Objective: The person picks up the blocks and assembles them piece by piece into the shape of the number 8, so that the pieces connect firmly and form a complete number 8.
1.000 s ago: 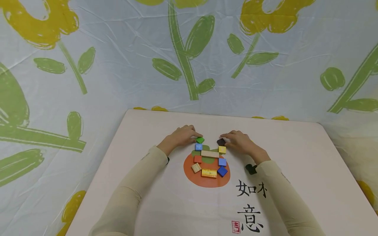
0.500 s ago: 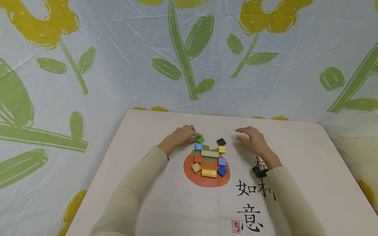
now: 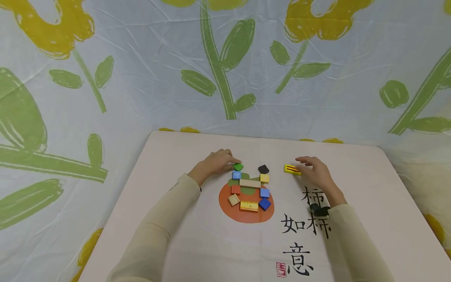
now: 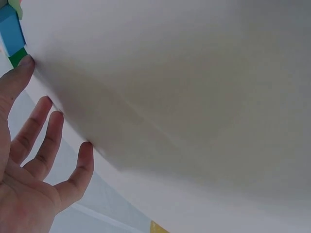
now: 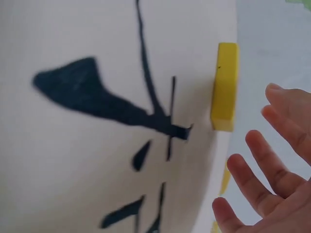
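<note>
The left hand (image 3: 215, 161) rests on the table, its fingertips touching a green block (image 3: 238, 167). In the left wrist view, the thumb lies against that green block (image 4: 17, 57) beside a blue block (image 4: 10, 32), and the other fingers are spread. At the right, the right hand (image 3: 317, 172) hovers with loosely bent fingers beside a yellow block with red stripes (image 3: 292, 169). A gap separates that yellow block (image 5: 225, 87) from the right fingers in the right wrist view. Between the hands lies a black block (image 3: 263, 169), untouched.
Below the hands, a wooden plank block (image 3: 249, 183), a red block (image 3: 235, 190), a dark blue block (image 3: 265, 204), a yellow plank block (image 3: 249, 206) and several others lie on and around a printed orange fruit (image 3: 229, 213). Black characters (image 3: 297, 258) mark the cloth at right.
The right hand has left the black block and moved right, past the yellow striped block, which now shows fully. The left hand stays at the green block.
</note>
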A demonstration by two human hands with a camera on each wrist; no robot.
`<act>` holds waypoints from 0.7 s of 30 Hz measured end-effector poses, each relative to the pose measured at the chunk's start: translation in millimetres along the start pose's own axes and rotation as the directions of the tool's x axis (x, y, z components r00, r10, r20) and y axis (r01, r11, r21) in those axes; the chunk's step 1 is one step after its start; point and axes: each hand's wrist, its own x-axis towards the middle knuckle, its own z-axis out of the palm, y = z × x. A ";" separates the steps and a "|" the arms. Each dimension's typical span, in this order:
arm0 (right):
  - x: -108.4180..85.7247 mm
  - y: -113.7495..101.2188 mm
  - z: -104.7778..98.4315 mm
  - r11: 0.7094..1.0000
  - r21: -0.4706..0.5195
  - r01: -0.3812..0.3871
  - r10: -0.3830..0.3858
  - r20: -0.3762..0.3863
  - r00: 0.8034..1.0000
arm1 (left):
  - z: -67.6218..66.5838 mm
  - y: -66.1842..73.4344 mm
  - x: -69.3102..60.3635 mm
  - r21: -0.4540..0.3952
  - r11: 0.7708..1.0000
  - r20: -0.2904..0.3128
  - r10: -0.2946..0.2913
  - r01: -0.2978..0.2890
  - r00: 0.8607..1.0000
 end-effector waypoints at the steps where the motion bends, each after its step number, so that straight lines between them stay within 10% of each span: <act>1: 0.1 1.8 0.5 1.000 0.011 -0.020 0.019 0.012 1.000 | 0.2 -0.3 0.3 0.000 1.000 0.003 -0.003 0.003 1.000; 21: 0.2 17.4 7.0 0.998 -0.008 -0.062 0.063 0.073 0.995 | 0.7 0.2 2.5 0.001 1.000 0.013 -0.023 0.023 1.000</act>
